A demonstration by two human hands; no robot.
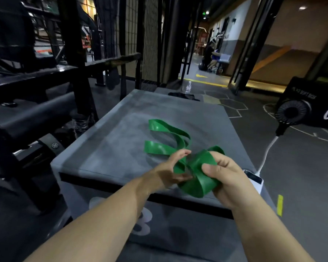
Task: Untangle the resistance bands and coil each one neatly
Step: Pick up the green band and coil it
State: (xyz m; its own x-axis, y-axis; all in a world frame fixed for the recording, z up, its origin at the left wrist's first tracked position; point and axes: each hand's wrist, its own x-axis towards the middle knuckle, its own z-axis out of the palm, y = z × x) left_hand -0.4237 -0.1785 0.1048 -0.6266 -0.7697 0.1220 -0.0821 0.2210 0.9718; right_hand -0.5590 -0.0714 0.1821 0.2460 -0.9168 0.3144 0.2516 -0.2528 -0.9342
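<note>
A green resistance band (165, 131) lies partly on the grey padded box (121, 133), its loose loops trailing away from me. Near the box's front edge the band's near end is wound into a loop. My right hand (227, 178) grips that wound loop with thumb on top and fingers curled round it. My left hand (170, 169) holds the strand just left of the loop, fingers curled over the band. Only one band is visible.
A black metal rack (45, 76) stands to the left. A white device with a cable (254, 178) sits at the box's right edge. A black fan and box (295, 110) are on the floor to the right. A water bottle (188, 86) and dark cloth lie beyond the box.
</note>
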